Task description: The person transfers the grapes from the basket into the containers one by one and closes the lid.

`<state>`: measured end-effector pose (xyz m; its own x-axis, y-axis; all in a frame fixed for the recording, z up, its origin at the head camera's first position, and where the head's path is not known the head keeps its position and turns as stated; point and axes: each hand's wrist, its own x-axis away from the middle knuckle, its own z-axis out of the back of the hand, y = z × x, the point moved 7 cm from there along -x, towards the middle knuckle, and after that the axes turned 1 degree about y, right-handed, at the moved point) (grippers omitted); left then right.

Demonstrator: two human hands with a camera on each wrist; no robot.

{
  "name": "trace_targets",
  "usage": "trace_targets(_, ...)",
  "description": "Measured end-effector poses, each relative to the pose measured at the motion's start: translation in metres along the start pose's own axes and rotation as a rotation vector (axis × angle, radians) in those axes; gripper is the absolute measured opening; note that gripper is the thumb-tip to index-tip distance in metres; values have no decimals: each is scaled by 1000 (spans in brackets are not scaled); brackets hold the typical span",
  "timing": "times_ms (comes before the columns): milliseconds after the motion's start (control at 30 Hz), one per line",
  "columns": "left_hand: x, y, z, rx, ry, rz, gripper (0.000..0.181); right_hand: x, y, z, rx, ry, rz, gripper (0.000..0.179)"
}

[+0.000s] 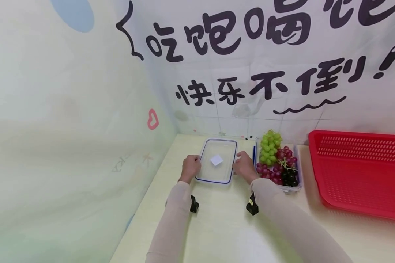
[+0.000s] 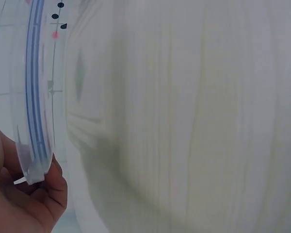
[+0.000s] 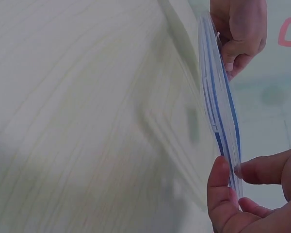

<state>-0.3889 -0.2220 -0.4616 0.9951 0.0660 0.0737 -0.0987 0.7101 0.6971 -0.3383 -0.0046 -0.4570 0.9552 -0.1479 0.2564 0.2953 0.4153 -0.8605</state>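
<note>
A clear plastic lid (image 1: 224, 150) with a blue seal and a white square label (image 1: 216, 160) is held over the table by both hands. My left hand (image 1: 190, 168) pinches its left edge, thumb on one face and fingers on the other. On the opposite edge, my right hand (image 1: 244, 167) pinches the rim between thumb and fingers. The left wrist view has the lid (image 2: 35, 87) edge-on, raised above the table, whose surface bears its shadow. Seen from the right wrist, the lid (image 3: 218, 97) tilts between the two hands.
Right of the right hand stands a clear container (image 1: 299, 179) holding green grapes (image 1: 269, 148), red grapes (image 1: 273, 172) and black grapes (image 1: 290, 178). Farther right is a large red basket (image 1: 358, 164). Printed wall sheeting (image 1: 230, 109) borders the table (image 1: 217, 226) behind and at left.
</note>
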Motion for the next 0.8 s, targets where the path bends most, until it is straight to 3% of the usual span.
trace_targets(333, 1, 18, 13, -23, -69, -135, 35, 4, -14, 18, -65, -97, -15, 48)
trace_targets(500, 5, 26, 17, -12, -71, -113, 27, 6, -17, 27, -96, -108, -20, 48)
trace_targets(800, 10, 35, 17, 11, -59, -67, 30, 9, -12, 34, -107, -103, -14, 49)
